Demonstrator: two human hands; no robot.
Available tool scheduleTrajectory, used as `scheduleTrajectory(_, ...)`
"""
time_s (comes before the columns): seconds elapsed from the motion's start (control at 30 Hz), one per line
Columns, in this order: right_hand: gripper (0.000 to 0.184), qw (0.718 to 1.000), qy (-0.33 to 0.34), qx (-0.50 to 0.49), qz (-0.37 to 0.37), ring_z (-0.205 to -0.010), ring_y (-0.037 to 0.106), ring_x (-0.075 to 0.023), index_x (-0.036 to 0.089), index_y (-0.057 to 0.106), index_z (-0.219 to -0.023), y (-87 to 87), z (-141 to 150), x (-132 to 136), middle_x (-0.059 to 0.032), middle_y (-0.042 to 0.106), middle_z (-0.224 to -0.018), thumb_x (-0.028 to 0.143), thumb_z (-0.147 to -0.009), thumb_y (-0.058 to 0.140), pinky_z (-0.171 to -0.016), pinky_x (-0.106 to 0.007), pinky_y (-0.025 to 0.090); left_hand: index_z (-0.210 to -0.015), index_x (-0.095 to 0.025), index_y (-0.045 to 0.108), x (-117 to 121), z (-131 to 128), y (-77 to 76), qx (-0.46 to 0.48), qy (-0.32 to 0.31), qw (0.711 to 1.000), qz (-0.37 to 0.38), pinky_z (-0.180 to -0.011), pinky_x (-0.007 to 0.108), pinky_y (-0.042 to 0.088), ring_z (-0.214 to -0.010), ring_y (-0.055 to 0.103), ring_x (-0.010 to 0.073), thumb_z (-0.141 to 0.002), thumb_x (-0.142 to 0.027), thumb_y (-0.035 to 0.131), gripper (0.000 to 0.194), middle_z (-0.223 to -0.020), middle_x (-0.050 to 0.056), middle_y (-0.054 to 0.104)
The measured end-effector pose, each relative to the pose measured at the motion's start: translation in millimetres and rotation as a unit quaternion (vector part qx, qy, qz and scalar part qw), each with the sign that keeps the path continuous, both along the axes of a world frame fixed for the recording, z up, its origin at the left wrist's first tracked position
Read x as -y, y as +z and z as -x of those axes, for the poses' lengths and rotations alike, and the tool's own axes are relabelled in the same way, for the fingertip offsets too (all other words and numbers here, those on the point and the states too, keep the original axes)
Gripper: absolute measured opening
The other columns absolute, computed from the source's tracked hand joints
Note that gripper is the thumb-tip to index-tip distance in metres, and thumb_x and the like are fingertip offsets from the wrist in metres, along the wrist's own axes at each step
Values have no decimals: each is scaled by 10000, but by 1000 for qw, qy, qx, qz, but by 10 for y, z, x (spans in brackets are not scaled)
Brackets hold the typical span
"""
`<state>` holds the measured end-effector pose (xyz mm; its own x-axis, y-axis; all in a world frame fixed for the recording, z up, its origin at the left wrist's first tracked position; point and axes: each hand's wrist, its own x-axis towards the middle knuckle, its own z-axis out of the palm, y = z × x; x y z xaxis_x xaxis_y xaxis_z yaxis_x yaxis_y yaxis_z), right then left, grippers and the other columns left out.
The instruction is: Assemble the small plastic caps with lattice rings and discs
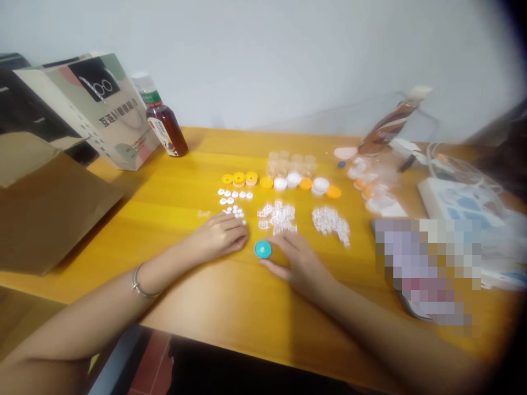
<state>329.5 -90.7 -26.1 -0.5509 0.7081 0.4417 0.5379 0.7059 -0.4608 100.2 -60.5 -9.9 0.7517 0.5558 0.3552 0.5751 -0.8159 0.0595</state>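
My right hand (302, 266) grips a small round teal cap-like piece (262, 249) with a pale centre between thumb and fingers, just above or on the table. My left hand (222, 236) lies to its left, fingers curled together and pointing down. Whatever those fingers hold, if anything, is hidden. Just beyond them is a cluster of small white round pieces (234, 210), partly covered by the hand. A pile of white perforated pieces (282, 216) sits beyond the teal piece, and a second white pile (329, 220) lies farther right.
Yellow discs (239, 179) and white discs (293, 179) form a row, with clear cups (291, 163) behind. A dark red bottle (168, 131), paper bag (111, 109) and cardboard box (45, 203) stand left. On the right are a brown bottle (387, 126), a white box (457, 200) and a blurred-out flat object (415, 269).
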Motion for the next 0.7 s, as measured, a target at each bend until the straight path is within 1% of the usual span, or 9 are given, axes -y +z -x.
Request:
scheduleTrajectory(0.17,121,1000,4,15,-14,-774,529,-186,192,548,-922,-4,7,-2,-64,558,-828,236,-810,544,-700,-323,469,-897,-165,598,3,-49,-28,55,-11,998,12,-704,284,454,-784,553,136,-858,-210,485,128,-815,49,619)
scheduleTrajectory(0.27,119,1000,12,10,-17,-757,531,-182,196,547,-923,-1,9,-10,-57,560,-812,238,-811,545,-687,-318,466,-941,-181,590,50,-100,-23,73,-39,996,18,-694,278,442,-787,543,132,-852,-223,512,125,-844,38,627)
scheduleTrajectory(0.37,117,1000,17,0,-22,-741,531,-179,200,543,-919,6,16,-17,-49,564,-792,226,-806,551,-678,-317,463,-966,-190,584,82,-145,-26,59,-64,996,10,-675,276,424,-772,534,133,-862,-233,501,140,-844,33,629)
scheduleTrajectory(0.5,103,1000,19,5,-23,-731,525,-177,193,546,-911,14,24,-17,-49,561,-781,232,-816,541,-680,-315,462,-954,-185,573,74,-168,-35,38,-56,998,-12,-679,288,394,-769,528,141,-878,-236,481,129,-836,32,631)
scheduleTrajectory(0.63,118,1000,18,14,-18,-735,527,-177,171,551,-911,14,21,-12,-56,555,-784,237,-813,547,-683,-313,462,-921,-188,569,61,-164,-19,11,-81,996,-20,-692,286,375,-773,525,135,-891,-215,459,117,-848,25,634)
scheduleTrajectory(0.7,113,1000,16,13,-19,-739,527,-177,171,554,-902,13,21,-11,-56,554,-788,240,-813,548,-687,-312,461,-938,-187,569,63,-164,-7,5,-81,997,-16,-693,283,375,-775,523,135,-893,-204,454,125,-861,27,634)
